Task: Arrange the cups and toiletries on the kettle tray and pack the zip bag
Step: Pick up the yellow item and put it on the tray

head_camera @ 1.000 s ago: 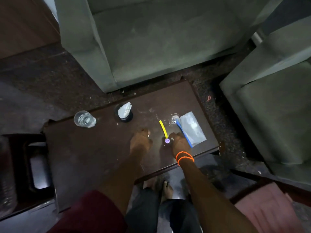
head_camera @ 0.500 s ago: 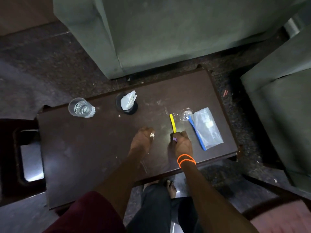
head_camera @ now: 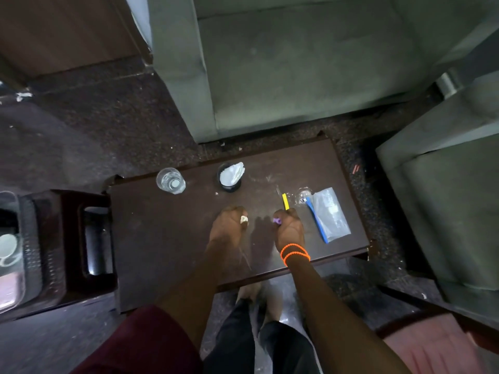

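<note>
The right hand (head_camera: pixel 289 230) is curling its fingers round the yellow toothbrush (head_camera: pixel 285 204), whose purple end now pokes out at the thumb side, having lifted its near end off the table since a second ago, while the left hand (head_camera: pixel 229 230) is staying flat, fingers relaxed and holding nothing. Just right of the gripping fingers the blue-edged zip bag (head_camera: pixel 330 215) is lying near the dark table (head_camera: pixel 167 238) edge, a small clear cup (head_camera: pixel 303 195) touching its far corner. Well left and beyond the fingers, the black cup holding white packets (head_camera: pixel 229 177) and the glass tumbler (head_camera: pixel 170 181) are standing near the far edge, leaving bare tabletop left of the open hand.
</note>
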